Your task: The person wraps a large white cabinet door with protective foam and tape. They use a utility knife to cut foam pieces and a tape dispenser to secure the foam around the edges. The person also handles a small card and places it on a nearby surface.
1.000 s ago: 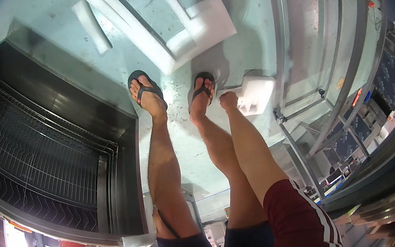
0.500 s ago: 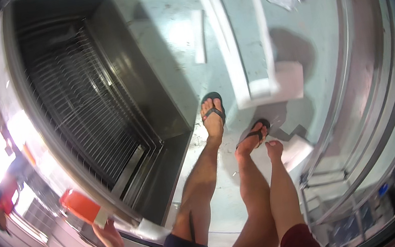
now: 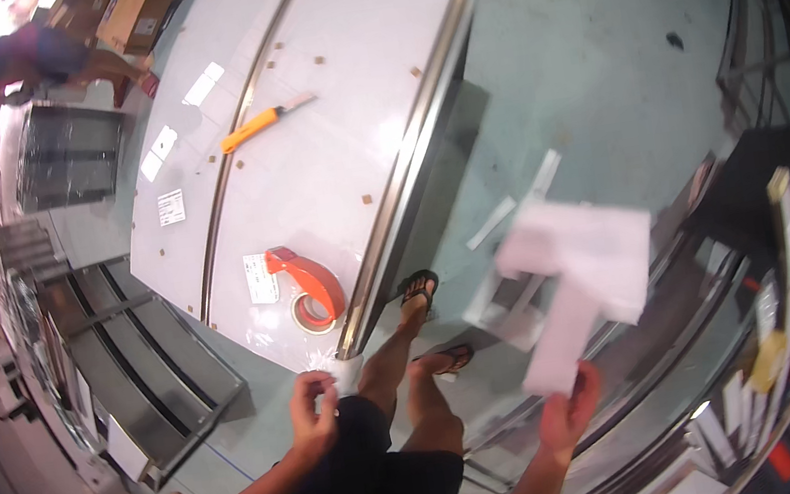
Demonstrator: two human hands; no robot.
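My right hand (image 3: pixel 571 410) is closed on the narrow end of a white foam piece (image 3: pixel 583 256), which is raised over the floor and blurred by motion. My left hand (image 3: pixel 314 412) has its fingers curled in a loose pinch, just off the near corner of a large white panel-topped unit (image 3: pixel 305 184). Whether it holds anything small cannot be made out. Crumpled clear wrap (image 3: pixel 328 362) lies at that corner beside the hand. On the white surface rests an orange tape dispenser (image 3: pixel 307 282) with its roll, and farther off a yellow-handled knife (image 3: pixel 252 130).
White foam strips (image 3: pixel 511 210) lie on the floor at right, with metal frame rails (image 3: pixel 651 342) nearby. Grey metal units (image 3: pixel 141 343) stand at left. Another person (image 3: pixel 50 58) is at the far left by cardboard boxes (image 3: pixel 135 16).
The view has swung from a cabinet with wire racks to the white panel top. The orange tape dispenser has left my left hand and lies on the panel. My right hand now holds foam.
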